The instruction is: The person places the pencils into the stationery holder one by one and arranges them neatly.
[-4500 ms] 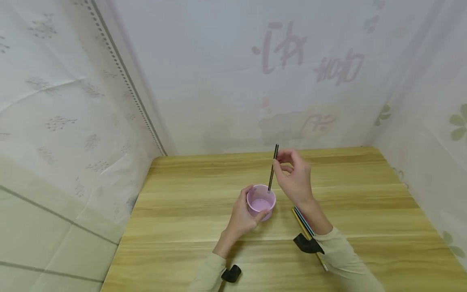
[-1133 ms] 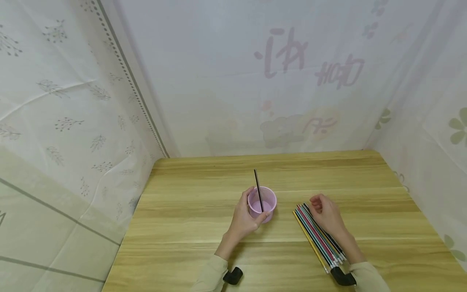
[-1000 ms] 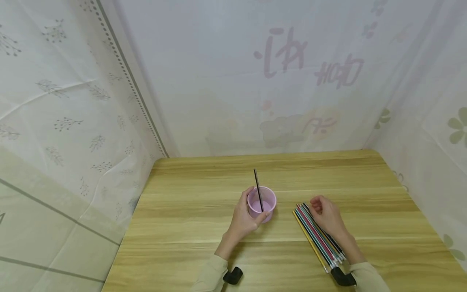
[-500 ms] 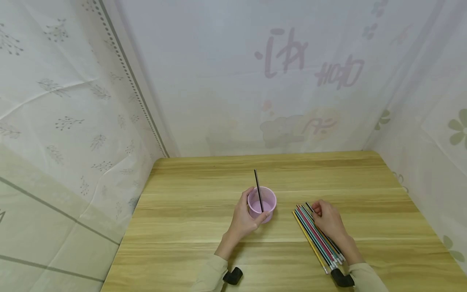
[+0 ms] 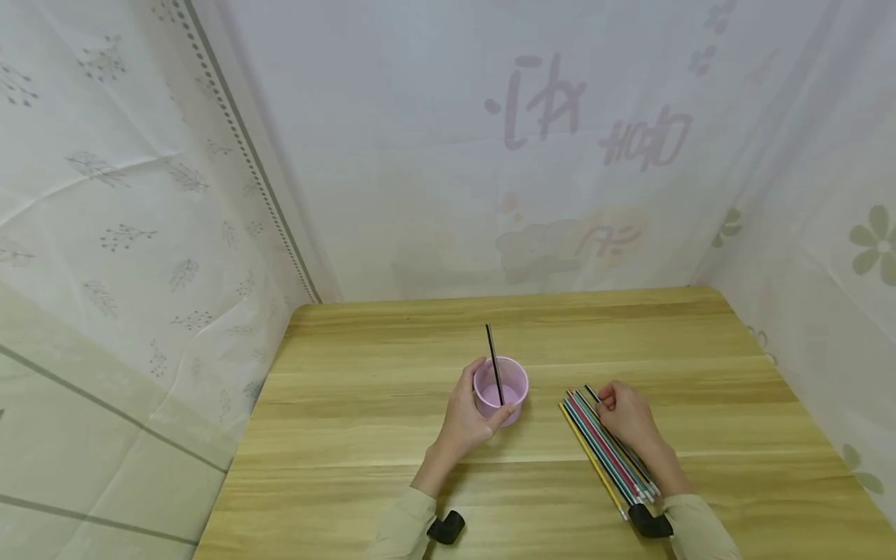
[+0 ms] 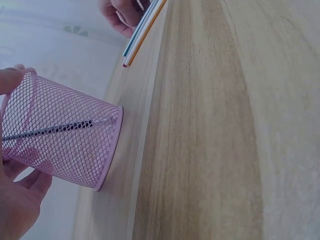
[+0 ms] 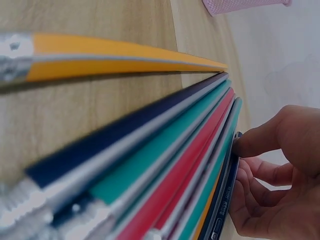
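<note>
black pencil (image 5: 495, 364) moved inside cup (image 5: 514, 393), rim (image 5: 527, 379) mostly free

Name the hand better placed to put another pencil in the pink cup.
Likely the right hand: it pinches a dark pencil beside the other pencils, while the left hand is occupied gripping the pink cup.

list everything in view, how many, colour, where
Table: 1, wood-toned, below
Printed cloth: count unclear, pale, behind and beside the table
Mesh cup: 1, pink, mid-table
Cup pencil: 1, dark, leaning inside the cup
Bunched pencils: several (exact count unclear), teal, red, dark, yellow, right of the cup
Yellow pencil: 1, yellow, bunch's left edge
Pinched pencil: 1, dark, bunch's right edge
Wrist pieces: 2, black, one per wrist
Sleeves: 2, cream, forearms
Left grip: 1, bare, gripping the cup
Right grip: 1, bare, on the pinched pencil
</note>
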Action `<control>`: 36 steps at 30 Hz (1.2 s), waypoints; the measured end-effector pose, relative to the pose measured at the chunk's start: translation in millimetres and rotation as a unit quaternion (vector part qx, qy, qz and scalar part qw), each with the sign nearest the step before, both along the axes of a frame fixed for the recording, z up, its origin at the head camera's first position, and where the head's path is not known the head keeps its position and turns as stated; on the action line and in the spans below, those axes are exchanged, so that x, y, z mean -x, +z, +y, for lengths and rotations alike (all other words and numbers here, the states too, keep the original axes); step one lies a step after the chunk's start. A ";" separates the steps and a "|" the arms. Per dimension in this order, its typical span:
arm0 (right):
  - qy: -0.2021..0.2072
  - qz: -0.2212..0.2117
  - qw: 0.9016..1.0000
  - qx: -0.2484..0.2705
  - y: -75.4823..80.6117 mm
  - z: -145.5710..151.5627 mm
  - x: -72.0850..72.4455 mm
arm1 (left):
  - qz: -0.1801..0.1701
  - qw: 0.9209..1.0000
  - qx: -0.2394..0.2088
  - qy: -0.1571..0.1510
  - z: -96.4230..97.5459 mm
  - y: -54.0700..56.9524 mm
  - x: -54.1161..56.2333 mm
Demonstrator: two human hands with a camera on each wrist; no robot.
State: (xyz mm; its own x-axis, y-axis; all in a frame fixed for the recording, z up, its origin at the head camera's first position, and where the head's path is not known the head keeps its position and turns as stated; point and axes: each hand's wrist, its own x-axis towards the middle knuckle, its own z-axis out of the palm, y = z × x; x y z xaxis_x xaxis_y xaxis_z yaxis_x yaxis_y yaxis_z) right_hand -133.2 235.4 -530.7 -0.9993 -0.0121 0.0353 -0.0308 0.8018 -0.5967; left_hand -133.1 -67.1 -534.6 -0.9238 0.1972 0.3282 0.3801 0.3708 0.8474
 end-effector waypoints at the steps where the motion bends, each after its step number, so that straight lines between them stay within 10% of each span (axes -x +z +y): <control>1: -0.001 -0.002 1.000 0.000 0.3 0.3 0.0 | -0.001 1.000 -0.001 -0.001 0.3 0.2 0.2; 17: 0.006 0.015 1.000 -0.004 0.6 -0.8 -2.1 | -0.019 1.000 -0.009 -0.010 -0.2 0.0 0.9; 36: 0.054 0.143 0.988 0.034 70.3 -28.9 19.4 | -0.001 1.000 0.004 0.004 -0.3 0.1 -0.8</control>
